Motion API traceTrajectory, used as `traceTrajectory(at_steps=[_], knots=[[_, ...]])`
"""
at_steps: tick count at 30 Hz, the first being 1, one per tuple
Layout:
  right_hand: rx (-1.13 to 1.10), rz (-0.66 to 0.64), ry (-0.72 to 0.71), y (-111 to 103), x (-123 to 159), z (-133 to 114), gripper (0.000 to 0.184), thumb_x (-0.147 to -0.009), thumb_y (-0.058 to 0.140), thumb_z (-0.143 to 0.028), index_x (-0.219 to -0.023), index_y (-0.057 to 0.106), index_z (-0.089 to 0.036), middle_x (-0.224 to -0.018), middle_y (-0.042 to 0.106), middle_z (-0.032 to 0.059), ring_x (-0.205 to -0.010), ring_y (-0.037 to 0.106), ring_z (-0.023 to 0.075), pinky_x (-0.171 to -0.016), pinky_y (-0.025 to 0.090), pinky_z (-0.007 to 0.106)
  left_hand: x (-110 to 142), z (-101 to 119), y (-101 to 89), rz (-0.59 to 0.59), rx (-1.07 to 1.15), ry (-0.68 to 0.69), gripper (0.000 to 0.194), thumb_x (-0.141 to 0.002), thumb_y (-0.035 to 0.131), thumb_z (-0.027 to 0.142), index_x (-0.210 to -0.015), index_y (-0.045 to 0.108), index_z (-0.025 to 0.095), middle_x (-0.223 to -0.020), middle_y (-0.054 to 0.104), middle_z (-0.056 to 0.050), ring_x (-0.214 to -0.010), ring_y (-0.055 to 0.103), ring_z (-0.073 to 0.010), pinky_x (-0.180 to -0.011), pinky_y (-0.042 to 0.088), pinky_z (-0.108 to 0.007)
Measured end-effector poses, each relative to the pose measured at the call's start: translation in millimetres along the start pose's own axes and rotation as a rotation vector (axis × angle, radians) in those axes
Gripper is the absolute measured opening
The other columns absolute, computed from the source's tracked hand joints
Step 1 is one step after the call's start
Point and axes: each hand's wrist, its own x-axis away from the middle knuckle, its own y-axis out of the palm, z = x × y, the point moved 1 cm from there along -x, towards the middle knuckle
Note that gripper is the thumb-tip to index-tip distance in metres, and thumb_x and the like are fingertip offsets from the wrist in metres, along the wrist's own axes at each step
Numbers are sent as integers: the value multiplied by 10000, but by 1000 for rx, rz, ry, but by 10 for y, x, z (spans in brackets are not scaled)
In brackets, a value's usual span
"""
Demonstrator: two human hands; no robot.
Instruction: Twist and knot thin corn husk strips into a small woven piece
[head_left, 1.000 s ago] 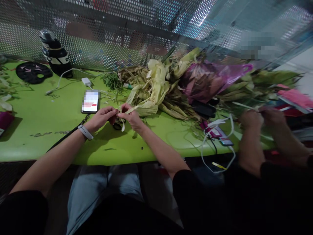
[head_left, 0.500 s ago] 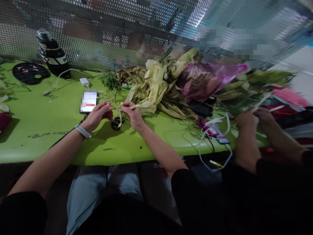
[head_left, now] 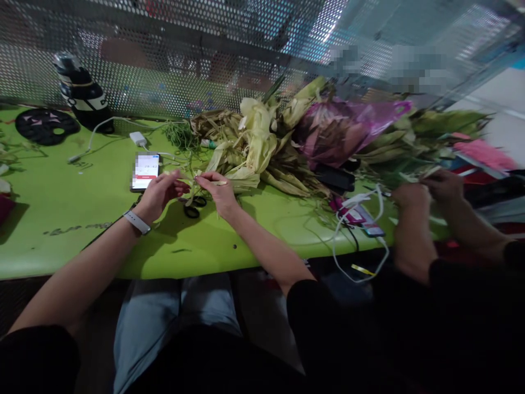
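My left hand [head_left: 158,191] and my right hand [head_left: 217,190] are both closed in a pinch on a thin pale strip of corn husk [head_left: 189,183] stretched between them, just above the green table [head_left: 65,219]. A pair of black scissors [head_left: 192,207] lies on the table under the strip. Just beyond my right hand lies a heap of dry corn husks [head_left: 254,148]. A white band sits on my left wrist.
A phone [head_left: 144,171] lies beyond my left hand, with a white charger and cable [head_left: 137,138]. A dark bottle [head_left: 82,93] and a black disc [head_left: 45,125] stand at the back left. A pink bag [head_left: 340,128] rests on the husks. Another person's hands [head_left: 430,191] work at the right, near a second phone [head_left: 365,221].
My hands have drawn a little apart, stretching the husk strip between them. The view has shifted slightly to the right. The other person's hands have moved slightly.
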Motion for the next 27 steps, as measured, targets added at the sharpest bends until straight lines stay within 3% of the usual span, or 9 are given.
traceTrajectory(at_steps=[4, 9, 13, 16, 18, 21, 24, 27], knots=[[-2, -5, 65, 24, 5, 35, 278, -666, 761, -441, -752, 631, -211, -695, 593, -36, -633, 527, 91, -647, 499, 245, 53, -53, 91, -58, -192, 156, 305, -781, 740, 369, -988, 629, 173, -882, 689, -44, -789, 640, -139, -722, 520, -263], [-46, -23, 73, 105, 48, 80, 336, -675, 746, -480, -822, 601, -215, -762, 601, -38, -628, 550, 87, -622, 505, 241, 94, -105, 186, -70, -335, 267, 194, -882, 626, 362, -898, 596, 171, -809, 617, -26, -715, 572, -129, -648, 473, -258], [-44, -60, 51, 99, 82, 32, 296, -694, 737, -459, -822, 647, -209, -779, 627, -25, -700, 574, 101, -694, 507, 243, 95, -125, 178, -31, -350, 260, 188, -906, 584, 367, -878, 552, 184, -734, 565, -1, -622, 517, -113, -568, 426, -244], [-62, -58, 62, -4, 54, -56, 335, -752, 676, -535, -820, 678, -206, -807, 655, 4, -752, 603, 122, -736, 504, 266, 89, -133, 151, -17, -389, 223, 182, -912, 570, 355, -869, 536, 182, -715, 562, 1, -588, 487, -104, -536, 394, -233], [-76, -35, 89, -91, 14, -113, 456, -804, 578, -634, -755, 671, -190, -742, 645, 22, -683, 587, 120, -692, 489, 272, 84, -136, 131, -18, -401, 213, 175, -907, 577, 344, -864, 538, 179, -711, 559, 3, -574, 462, -98, -527, 378, -230], [-5, -145, 201, -143, -26, -156, 632, -818, 457, -749, -636, 614, -165, -615, 590, 31, -565, 525, 105, -589, 433, 265, 78, -133, 109, -42, -400, 218, 179, -894, 598, 344, -852, 548, 177, -698, 541, 6, -586, 461, -102, -543, 385, -233], [137, -243, 198, -88, -8, -143, 595, -784, 539, -736, -602, 560, -170, -569, 545, 2, -521, 475, 87, -533, 377, 250, 84, -123, 114, -119, -430, 216, 216, -901, 590, 361, -801, 541, 176, -672, 528, 4, -606, 481, -112, -565, 400, -243], [209, -297, 98, -6, 29, -88, 511, -777, 613, -661, -602, 502, -193, -510, 452, -52, -477, 394, 73, -487, 309, 239, 97, -121, 139, -202, -423, 183, 223, -907, 575, 379, -814, 537, 180, -652, 530, 6, -585, 485, -116, -543, 390, -245]])
